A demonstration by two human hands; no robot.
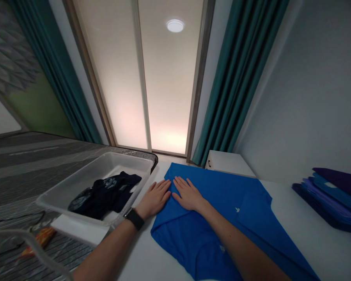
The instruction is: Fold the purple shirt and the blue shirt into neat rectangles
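Two bare hands rest side by side, palms down, on a bright blue garment spread over a white bench point(140, 259). The left hand point(156, 198) lies open and flat at the garment's left edge, fingers stretched out and pointing away; a dark watch point(134, 218) circles its wrist. The right hand point(188, 194), also open with extended fingers, presses flat on the cloth just to the right of it, the fingertips of the two nearly meeting.

The blue garment point(216, 187) covers the middle of the bench and reaches towards the near right. Its far edge is fairly straight, while the near left part is folded and rumpled. A small white logo shows right of the right forearm.

To the left of the hands stands a translucent plastic tub point(131, 158) with dark clothing point(105, 195) heaped inside, one piece bearing a pale print. Beyond it, on the left, spreads grey striped bedding point(20, 156). At the right of the bench sits a stack of folded clothes point(330, 201) in navy, blue and purple.

At the far side, a white cabinet point(232, 162) stands below a teal curtain point(231, 86), beside frosted sliding doors point(168, 86).
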